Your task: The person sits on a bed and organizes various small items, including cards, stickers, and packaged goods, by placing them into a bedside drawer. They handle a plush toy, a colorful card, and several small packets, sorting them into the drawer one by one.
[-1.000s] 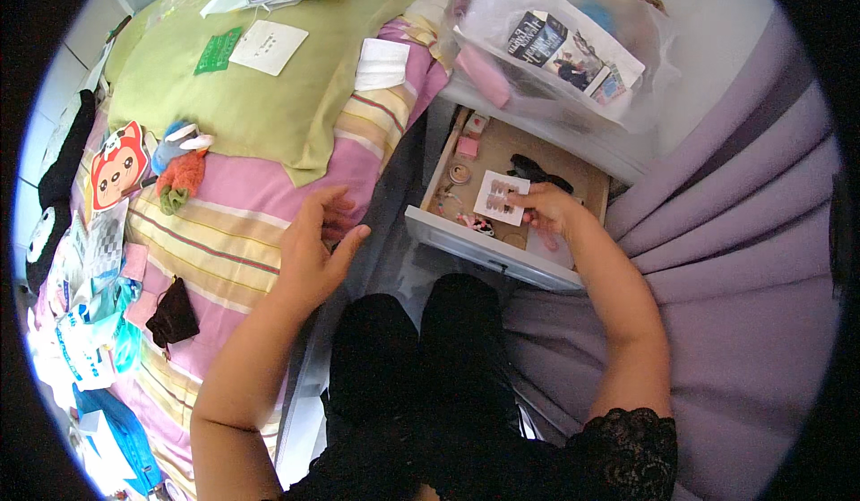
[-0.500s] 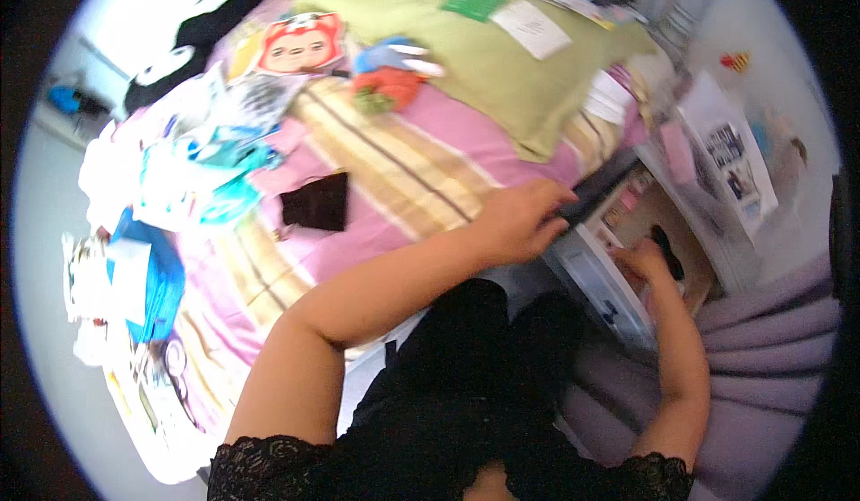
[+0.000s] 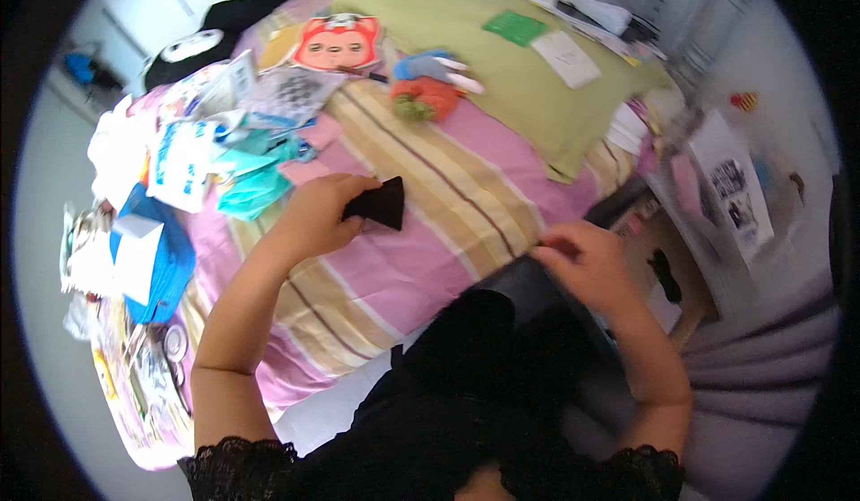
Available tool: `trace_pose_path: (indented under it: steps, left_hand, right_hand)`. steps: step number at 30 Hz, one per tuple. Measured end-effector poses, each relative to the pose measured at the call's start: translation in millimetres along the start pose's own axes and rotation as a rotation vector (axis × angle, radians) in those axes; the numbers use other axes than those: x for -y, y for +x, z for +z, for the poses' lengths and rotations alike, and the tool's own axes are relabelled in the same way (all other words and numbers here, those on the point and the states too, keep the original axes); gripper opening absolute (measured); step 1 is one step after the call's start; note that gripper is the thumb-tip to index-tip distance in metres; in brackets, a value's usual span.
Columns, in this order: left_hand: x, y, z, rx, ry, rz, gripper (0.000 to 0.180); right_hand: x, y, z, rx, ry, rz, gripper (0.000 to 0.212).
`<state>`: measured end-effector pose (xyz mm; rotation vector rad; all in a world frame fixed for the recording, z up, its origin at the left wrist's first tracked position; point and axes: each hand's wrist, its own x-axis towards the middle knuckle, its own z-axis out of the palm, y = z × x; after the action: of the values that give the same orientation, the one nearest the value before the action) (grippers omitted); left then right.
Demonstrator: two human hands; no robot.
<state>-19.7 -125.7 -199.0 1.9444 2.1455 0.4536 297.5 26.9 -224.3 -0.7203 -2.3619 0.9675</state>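
Note:
My left hand is over the bed with its thumb and fingers closed on a small flat black pouch-like piece. Part of that piece is hidden under the fingers. At the bed's near right edge is my right hand, thumb and fingertips pinched together. Whatever lies between them is too small to make out. Beside and below the right hand, an open drawer shows a dark slim object and a few small things inside.
A striped pink and yellow bedspread covers the bed. Plastic packages, a teal bundle and a blue bag lie to the left. Farther back are a red animal-face cushion, an orange and blue soft toy and a green pillow.
My left hand has moved left from beside the drawer and taken hold of the black piece. My right hand has come out of the drawer and up to the bed's edge.

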Motion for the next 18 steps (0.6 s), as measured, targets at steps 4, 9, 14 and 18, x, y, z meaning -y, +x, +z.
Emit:
trace_pose_path:
  steps: [4,9,14,18]
  left_hand:
    - [-83,33,28,0.194,-0.731,-0.064,0.030]
    - [-145,66,64,0.284,-1.154,-0.024,0.051]
    - [-132,75,98,0.092,-0.964,0.097,0.059]
    - [-112,73,119,0.163,-0.979,0.050,0.051]
  right_hand:
    - [33,5,22,-0.215,-0.284,-0.493,0.047]
    - [0,-19,0,-0.190,-0.269,-0.301,0.039]
    - [-149,-65,-70,-0.513,0.646,0.773,0.031]
    - [-306,-91,-90,-1.050,1.148,1.090,0.027]
